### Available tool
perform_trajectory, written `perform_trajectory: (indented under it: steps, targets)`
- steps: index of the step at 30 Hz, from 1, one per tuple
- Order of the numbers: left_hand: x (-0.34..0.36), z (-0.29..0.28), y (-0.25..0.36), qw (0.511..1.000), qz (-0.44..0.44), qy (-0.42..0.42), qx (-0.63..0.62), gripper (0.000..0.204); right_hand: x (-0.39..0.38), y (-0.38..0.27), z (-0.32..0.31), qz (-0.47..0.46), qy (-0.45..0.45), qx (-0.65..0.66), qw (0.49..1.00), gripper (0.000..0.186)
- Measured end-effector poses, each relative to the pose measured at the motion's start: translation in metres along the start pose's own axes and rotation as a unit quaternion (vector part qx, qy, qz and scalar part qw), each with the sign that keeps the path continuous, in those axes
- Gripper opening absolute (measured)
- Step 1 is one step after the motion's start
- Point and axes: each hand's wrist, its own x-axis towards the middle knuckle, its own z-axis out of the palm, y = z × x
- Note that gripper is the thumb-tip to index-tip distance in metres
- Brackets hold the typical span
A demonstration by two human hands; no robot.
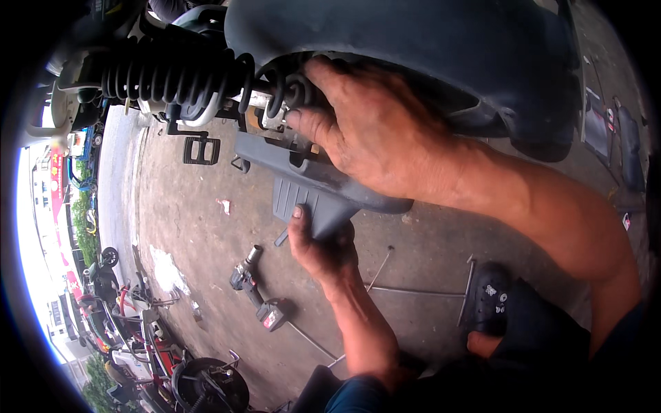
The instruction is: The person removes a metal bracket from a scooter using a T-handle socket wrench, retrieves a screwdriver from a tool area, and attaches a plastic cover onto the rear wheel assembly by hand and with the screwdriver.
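Note:
A grey molded plastic piece (313, 199) with a ribbed flap hangs tilted under the vehicle. My left hand (327, 251) grips its lower part, thumb on the near face and fingers behind. Above it my right hand (379, 131) is closed at the end of a black coil-spring shock absorber (172, 76). Its thumb and forefinger curl about a small part there, mostly hidden by the hand. A big dark, smooth fender-like body panel (399, 31) arches over both hands. The plastic piece's upper edge runs behind my right wrist.
On the concrete floor lie a cordless impact wrench (258, 289) and a long metal T-shaped rod (413, 292). A black pedal (202, 150) sticks out below the shock absorber. Parked two-wheelers (138, 337) and a loose wheel (210, 385) stand at left. My shoe (490, 296) is at lower right.

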Motion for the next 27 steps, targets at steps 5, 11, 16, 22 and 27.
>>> perform_trajectory:
  steps: [5,11,16,22,27]
  targets:
    - [0.004,-0.006,-0.007,0.999,0.038,-0.025,0.018,0.036,-0.004,0.007,0.005,-0.109,0.038,-0.115,0.987,0.033]
    - [0.018,-0.019,-0.006,0.993,0.065,-0.069,0.074,0.054,0.001,0.0,0.001,0.033,0.01,0.041,0.999,0.035]
    - [0.029,-0.029,-0.008,0.98,0.021,-0.199,0.002,0.059,0.003,-0.005,-0.004,0.034,0.011,0.044,0.998,0.036]
    - [0.036,-0.037,-0.011,0.982,-0.002,-0.187,-0.028,0.053,0.002,-0.004,-0.003,0.035,0.007,0.017,0.999,0.04]
    - [0.039,-0.043,-0.006,0.983,-0.024,-0.174,-0.053,0.046,0.002,-0.004,-0.001,0.039,-0.006,0.048,0.998,0.038]
